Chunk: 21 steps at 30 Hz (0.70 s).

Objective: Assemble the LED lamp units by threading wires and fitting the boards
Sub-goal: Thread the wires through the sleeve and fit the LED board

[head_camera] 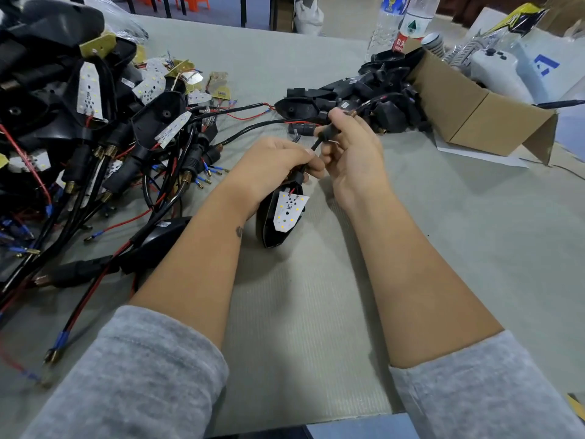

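Gripping the upper end of a black lamp shell (269, 226), the left hand (272, 166) has its fingers curled round the shell's neck, while the shell's pointed lower end hangs below the hand, close to the grey table (316, 312). A white LED board (289, 210) with small yellow dots sits against the shell's open face, just below the left fingers (308, 167); short red and black leads run from its top edge up into the neck.

A black cable (313, 147) comes out of the neck between the two hands and rises into the right hand (351, 153), whose fingers are curled round it. The thumb and forefinger pinch a thicker black sleeve on that cable, and a brass-coloured tip shows just beyond the right fingertips (337, 114). Both hands are held close together above the table, nearly touching at the knuckles.

To the left lies a tangled heap of finished units (95, 128), black shells with boards, red and black wires and blue crimp ends. At the far right an open cardboard box (474, 109) spills empty black shells (364, 93). Two plastic bottles (402, 20) stand behind it.
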### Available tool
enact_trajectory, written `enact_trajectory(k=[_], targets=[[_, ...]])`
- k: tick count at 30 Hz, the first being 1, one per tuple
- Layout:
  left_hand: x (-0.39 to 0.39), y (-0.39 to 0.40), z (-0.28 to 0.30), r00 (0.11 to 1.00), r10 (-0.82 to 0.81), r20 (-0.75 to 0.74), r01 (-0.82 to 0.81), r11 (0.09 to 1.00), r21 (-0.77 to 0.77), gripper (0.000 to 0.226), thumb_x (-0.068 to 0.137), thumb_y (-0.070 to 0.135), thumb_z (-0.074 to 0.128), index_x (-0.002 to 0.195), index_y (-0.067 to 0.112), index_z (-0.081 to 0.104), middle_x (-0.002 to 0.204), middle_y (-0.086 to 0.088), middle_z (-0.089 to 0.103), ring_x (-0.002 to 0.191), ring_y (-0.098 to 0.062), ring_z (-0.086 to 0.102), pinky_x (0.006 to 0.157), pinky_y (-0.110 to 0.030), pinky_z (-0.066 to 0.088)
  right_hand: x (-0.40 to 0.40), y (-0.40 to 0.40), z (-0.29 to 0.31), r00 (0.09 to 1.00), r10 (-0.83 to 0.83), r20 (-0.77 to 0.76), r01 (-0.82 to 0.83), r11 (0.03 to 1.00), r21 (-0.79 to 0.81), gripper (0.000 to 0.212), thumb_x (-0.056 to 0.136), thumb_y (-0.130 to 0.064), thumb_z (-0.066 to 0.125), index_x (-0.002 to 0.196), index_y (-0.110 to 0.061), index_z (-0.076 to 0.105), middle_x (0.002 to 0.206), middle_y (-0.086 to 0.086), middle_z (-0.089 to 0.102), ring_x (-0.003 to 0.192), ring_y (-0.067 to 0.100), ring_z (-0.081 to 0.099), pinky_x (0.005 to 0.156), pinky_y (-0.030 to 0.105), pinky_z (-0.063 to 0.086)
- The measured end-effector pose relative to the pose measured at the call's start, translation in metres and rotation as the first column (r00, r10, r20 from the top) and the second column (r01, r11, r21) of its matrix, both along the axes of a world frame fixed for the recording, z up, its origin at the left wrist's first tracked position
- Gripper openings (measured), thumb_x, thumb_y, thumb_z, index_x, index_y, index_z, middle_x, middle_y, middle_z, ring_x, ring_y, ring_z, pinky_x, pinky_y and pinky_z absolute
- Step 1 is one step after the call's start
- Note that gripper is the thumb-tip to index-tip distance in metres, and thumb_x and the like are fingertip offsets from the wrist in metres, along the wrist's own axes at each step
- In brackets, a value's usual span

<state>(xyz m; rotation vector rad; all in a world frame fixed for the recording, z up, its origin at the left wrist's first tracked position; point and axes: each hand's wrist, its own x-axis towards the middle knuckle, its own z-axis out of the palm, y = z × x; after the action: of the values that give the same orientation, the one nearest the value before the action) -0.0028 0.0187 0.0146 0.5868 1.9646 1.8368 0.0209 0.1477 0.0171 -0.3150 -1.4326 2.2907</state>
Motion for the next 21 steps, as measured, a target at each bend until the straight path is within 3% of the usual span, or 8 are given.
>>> enact_trajectory(k=[4,7,10,14,16,19,21], targets=[[0.001,0.001,-0.001,1.000,-0.018,0.022,0.017,0.999,0.041,0.033,0.096,0.008,0.053,0.069,0.010,0.071,0.071,-0.004,0.071,0.066,-0.012,0.064,0.067,-0.018,0.051,0.001,-0.008,0.000,0.993,0.113,0.040,-0.117,0.985,0.129,0.014,0.089,-0.007,0.056,0.077,-0.012,0.061,0.059,0.008,0.054,0.041,0.015,0.035,0.042,0.019,0.027],[0.002,0.002,0.002,0.999,0.025,0.041,-0.028,0.997,0.066,0.030,0.096,0.009,0.051,0.072,0.006,0.069,0.070,-0.005,0.071,0.065,-0.011,0.064,0.066,-0.017,0.050,0.001,-0.008,0.000,0.992,0.125,0.010,-0.126,0.988,0.093,0.011,0.092,-0.008,0.056,0.082,-0.011,0.060,0.061,0.009,0.055,0.041,0.016,0.037,0.043,0.020,0.028],[0.003,0.003,0.004,0.994,0.083,0.073,-0.091,0.989,0.119,0.029,0.097,0.013,0.050,0.076,0.007,0.069,0.068,-0.002,0.070,0.060,-0.009,0.062,0.062,-0.020,0.051,0.000,-0.007,0.000,0.996,0.067,-0.053,-0.064,0.997,0.047,0.009,0.095,-0.008,0.058,0.087,-0.011,0.059,0.068,0.010,0.057,0.046,0.019,0.041,0.046,0.025,0.035],[0.002,0.003,0.003,0.975,0.176,0.135,-0.194,0.972,0.135,0.010,0.093,0.017,0.058,0.086,0.013,0.064,0.080,-0.006,0.067,0.070,-0.020,0.062,0.075,-0.037,0.050,-0.002,-0.004,0.001,0.996,-0.062,-0.068,0.061,0.998,-0.008,0.003,0.096,-0.013,0.060,0.093,-0.013,0.059,0.087,0.014,0.059,0.054,0.012,0.048,0.054,0.021,0.045],[0.002,0.003,0.004,0.972,0.216,0.090,-0.224,0.970,0.089,0.004,0.091,0.017,0.062,0.093,0.018,0.064,0.085,-0.003,0.066,0.074,-0.018,0.062,0.077,-0.036,0.049,-0.002,-0.002,0.002,0.993,-0.097,-0.068,0.093,0.994,-0.058,0.004,0.097,-0.016,0.058,0.094,-0.016,0.058,0.093,0.014,0.060,0.057,0.012,0.050,0.057,0.020,0.047],[0.003,0.001,0.003,0.973,0.231,-0.021,-0.230,0.973,0.028,0.020,0.087,0.017,0.068,0.105,0.022,0.061,0.090,0.004,0.066,0.071,-0.006,0.062,0.070,-0.022,0.051,-0.002,0.000,0.001,0.988,-0.124,-0.093,0.110,0.984,-0.139,0.006,0.099,-0.019,0.056,0.093,-0.019,0.055,0.086,0.011,0.061,0.062,0.015,0.054,0.061,0.022,0.049],[0.004,-0.002,0.000,0.963,0.232,-0.135,-0.237,0.971,-0.022,0.036,0.081,0.017,0.075,0.113,0.023,0.059,0.103,0.005,0.065,0.078,-0.010,0.065,0.071,-0.024,0.056,-0.002,0.002,0.001,0.984,-0.145,-0.105,0.124,0.975,-0.184,0.007,0.099,-0.019,0.055,0.093,-0.019,0.054,0.082,0.008,0.060,0.063,0.014,0.056,0.063,0.023,0.051]])
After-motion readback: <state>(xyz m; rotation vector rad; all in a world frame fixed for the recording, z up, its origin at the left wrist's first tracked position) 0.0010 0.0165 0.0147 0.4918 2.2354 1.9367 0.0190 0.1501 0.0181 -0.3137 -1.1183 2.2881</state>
